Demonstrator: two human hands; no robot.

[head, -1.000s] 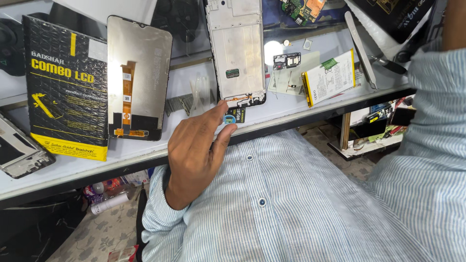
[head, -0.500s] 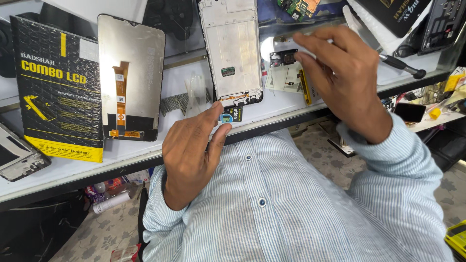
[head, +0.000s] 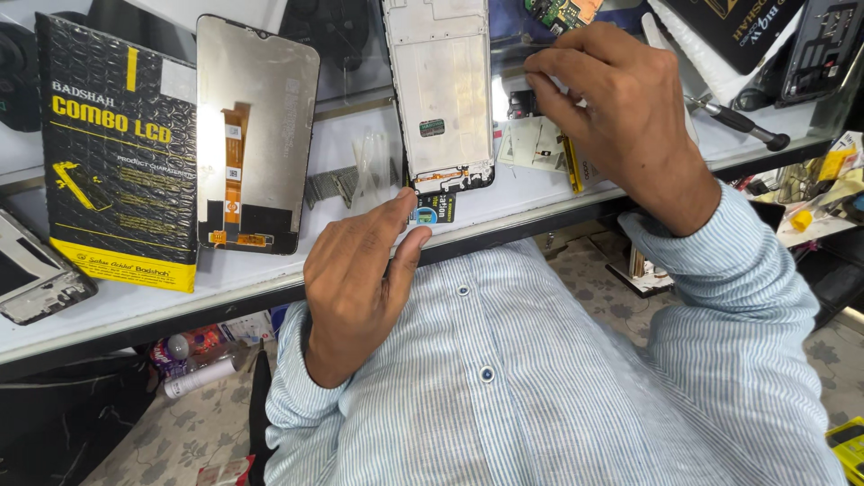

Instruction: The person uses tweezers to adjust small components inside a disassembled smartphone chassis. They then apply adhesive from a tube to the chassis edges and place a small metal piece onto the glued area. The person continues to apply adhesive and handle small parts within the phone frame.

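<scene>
Phone frame (head: pixel 447 94) lies near the worktop (head: pixel 270 270) front edge; our left hand (head: pixel 360 279) has its fingers pressed together at its lower end, our right hand (head: pixel 621 108) pinches a small part we cannot make out

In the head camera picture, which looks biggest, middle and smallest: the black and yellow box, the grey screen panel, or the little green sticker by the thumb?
1. Black and yellow box, biggest.
2. Grey screen panel, a bit smaller.
3. Little green sticker by the left hand, by far the smallest.
</scene>
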